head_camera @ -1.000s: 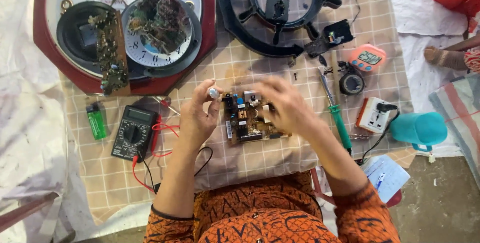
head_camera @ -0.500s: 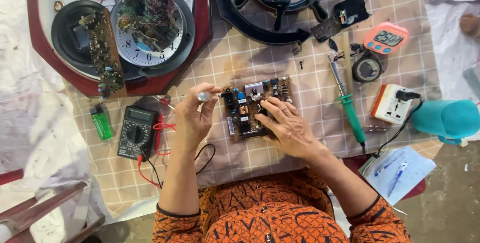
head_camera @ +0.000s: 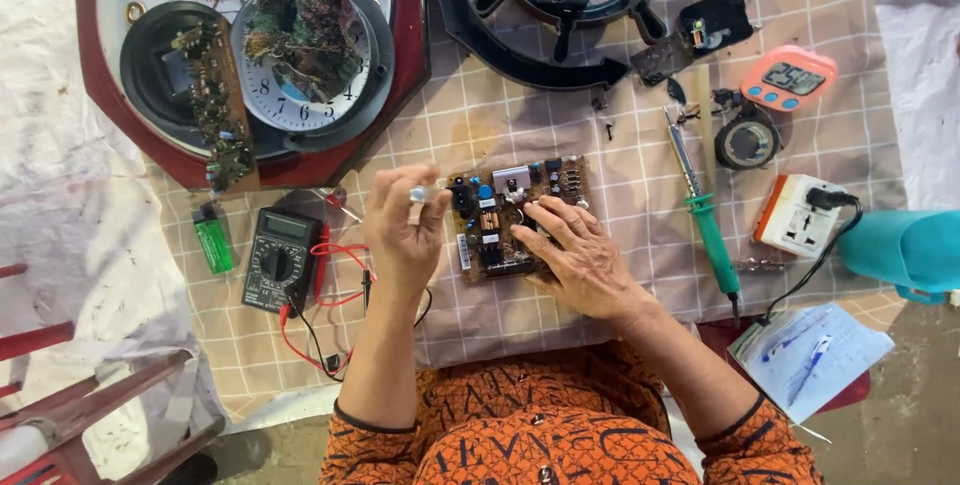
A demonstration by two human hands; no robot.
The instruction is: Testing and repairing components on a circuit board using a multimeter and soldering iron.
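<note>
Left hand point(head_camera: 405, 235): fingers curled, pinching a small silvery part point(head_camera: 418, 194) at the tips, held just left of the circuit board point(head_camera: 515, 215). Right hand point(head_camera: 578, 257): flat, fingers spread, pressing on the board's lower right; nothing gripped.

Board lies flat near the middle of the checked cloth point(head_camera: 640, 275), component side up.

Left of the left hand: black multimeter point(head_camera: 281, 259) with red leads looped beside it, then a green lighter point(head_camera: 213, 239). Right of the board: green-handled soldering iron point(head_camera: 705, 207), tip pointing away; white socket adapter point(head_camera: 799, 215) with a black plug in it; teal object point(head_camera: 905, 248) at the edge.

Far side: red-framed wall clock point(head_camera: 250, 55) carrying loose parts and a tangle of wires; dark round frame point(head_camera: 560, 5); orange digital timer point(head_camera: 787, 77).

Notepad with pen point(head_camera: 810, 355) near right elbow.
</note>
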